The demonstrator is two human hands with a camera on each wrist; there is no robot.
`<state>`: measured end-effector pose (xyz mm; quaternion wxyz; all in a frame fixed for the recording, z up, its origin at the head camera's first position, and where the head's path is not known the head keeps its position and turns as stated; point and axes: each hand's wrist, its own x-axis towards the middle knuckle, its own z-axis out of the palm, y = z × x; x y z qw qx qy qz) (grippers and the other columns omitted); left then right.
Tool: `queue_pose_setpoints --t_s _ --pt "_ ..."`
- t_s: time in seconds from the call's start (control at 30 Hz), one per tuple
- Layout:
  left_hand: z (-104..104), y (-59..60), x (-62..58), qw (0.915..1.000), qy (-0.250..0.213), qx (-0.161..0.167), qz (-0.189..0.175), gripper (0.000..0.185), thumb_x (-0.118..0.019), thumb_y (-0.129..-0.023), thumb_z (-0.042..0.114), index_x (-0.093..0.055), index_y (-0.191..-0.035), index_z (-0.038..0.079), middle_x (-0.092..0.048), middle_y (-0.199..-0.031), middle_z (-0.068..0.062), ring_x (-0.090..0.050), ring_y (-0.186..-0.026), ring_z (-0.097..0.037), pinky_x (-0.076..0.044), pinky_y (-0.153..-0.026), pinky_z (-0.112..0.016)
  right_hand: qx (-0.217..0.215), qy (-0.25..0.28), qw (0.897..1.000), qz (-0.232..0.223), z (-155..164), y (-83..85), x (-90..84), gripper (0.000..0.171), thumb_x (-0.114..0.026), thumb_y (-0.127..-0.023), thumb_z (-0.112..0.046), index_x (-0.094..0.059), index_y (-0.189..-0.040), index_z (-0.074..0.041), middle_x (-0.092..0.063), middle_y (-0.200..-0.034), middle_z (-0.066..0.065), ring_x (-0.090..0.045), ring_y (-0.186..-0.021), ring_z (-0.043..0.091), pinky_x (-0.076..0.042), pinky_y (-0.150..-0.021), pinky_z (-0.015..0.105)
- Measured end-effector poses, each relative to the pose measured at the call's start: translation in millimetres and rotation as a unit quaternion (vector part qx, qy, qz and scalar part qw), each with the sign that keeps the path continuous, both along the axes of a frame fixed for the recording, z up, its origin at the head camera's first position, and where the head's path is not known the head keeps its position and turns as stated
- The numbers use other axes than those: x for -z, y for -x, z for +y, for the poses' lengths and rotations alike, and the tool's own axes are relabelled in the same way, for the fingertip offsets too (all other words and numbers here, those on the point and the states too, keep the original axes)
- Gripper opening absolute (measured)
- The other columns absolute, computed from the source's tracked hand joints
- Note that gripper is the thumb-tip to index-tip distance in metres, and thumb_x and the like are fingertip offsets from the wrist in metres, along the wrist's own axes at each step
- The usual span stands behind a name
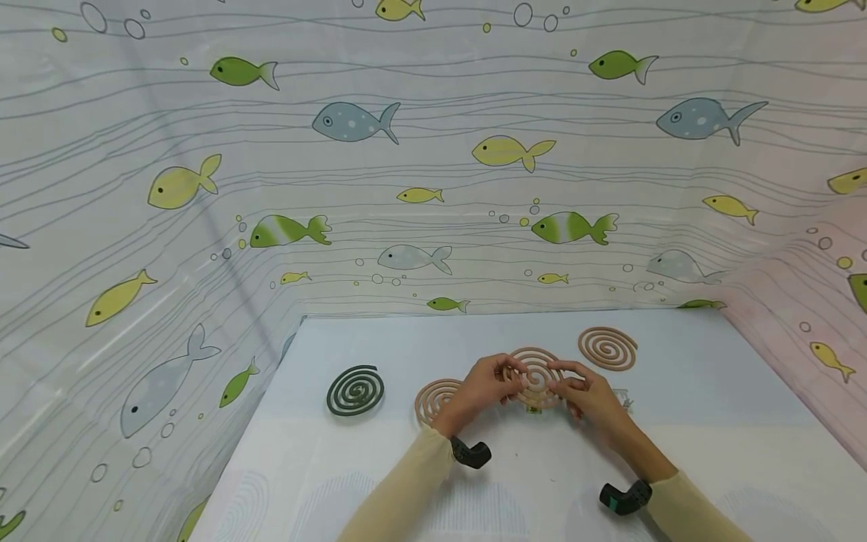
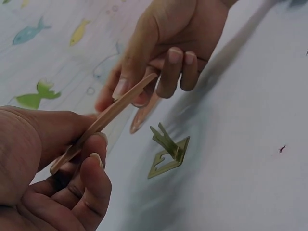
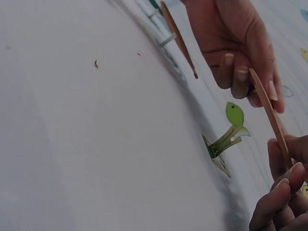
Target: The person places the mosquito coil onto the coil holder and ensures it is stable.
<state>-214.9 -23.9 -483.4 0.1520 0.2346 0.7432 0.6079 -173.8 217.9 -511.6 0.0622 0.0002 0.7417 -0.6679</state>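
A brown mosquito coil [image 1: 536, 378] is held up between both hands, edge-on in the wrist views. My left hand [image 1: 484, 388] pinches its left side between thumb and fingers; my right hand [image 1: 596, 399] pinches the right side. Just below the coil, a small brass-coloured metal coil stand [image 2: 168, 151] sits on the table with its forked prong raised. The coil and stand appear apart in the left wrist view. Behind my left forearm is another brown coil [image 1: 427, 399], partly covered by that hand.
A dark green coil [image 1: 355, 391] stands at the left of the white table [image 1: 325, 467]. Another brown coil [image 1: 607, 348] is at the back right. Beside my right hand lies a pale metal piece [image 1: 623, 399], partly hidden. Small dark crumbs dot the tabletop. Fish-patterned sheeting [image 1: 474, 226] surrounds the table.
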Motion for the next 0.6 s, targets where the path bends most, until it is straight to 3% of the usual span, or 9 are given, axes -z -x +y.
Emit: queue_pose_setpoints --t_s 0.6 --pt "1 -21.3 6.7 0.9996 0.006 -0.013 -0.025 0.020 -0.072 -0.092 0.002 -0.071 -0.112 0.006 -0.062 -0.072 0.001 -0.057 -0.060 -0.014 -0.048 -0.059 -0.027 -0.004 -0.031 0.999 -0.038 -2 -15.0 1.9 0.055 -0.080 -0.092 -0.036 -0.060 -0.139 -0.016 -0.059 -0.071 0.007 -0.041 -0.050 0.013 -0.040 -0.050 0.029"
